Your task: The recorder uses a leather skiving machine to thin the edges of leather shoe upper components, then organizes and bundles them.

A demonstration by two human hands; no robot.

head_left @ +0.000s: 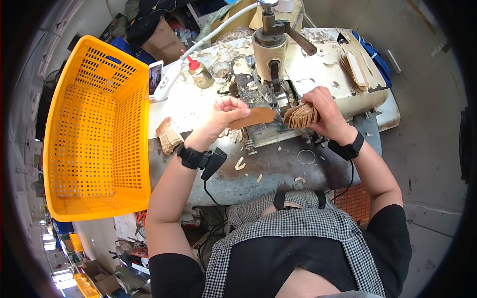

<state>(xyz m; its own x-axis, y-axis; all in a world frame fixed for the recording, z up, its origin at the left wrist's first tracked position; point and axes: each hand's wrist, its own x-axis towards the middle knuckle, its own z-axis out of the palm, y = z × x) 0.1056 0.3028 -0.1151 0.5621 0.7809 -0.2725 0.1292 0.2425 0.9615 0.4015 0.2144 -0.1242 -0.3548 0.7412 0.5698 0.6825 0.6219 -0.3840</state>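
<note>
My left hand pinches a flat tan leather piece and holds it at the front of a worn cream machine, just left of its working parts. My right hand grips a fanned stack of tan pieces right beside the machine's feed area. Both wrists carry black bands, with a cable running from the left one.
A big orange perforated crate stands at the left of the bench. Another stack of tan pieces lies near the crate, and one more stack on the machine's right. A phone, a small bottle and scraps litter the grey bench.
</note>
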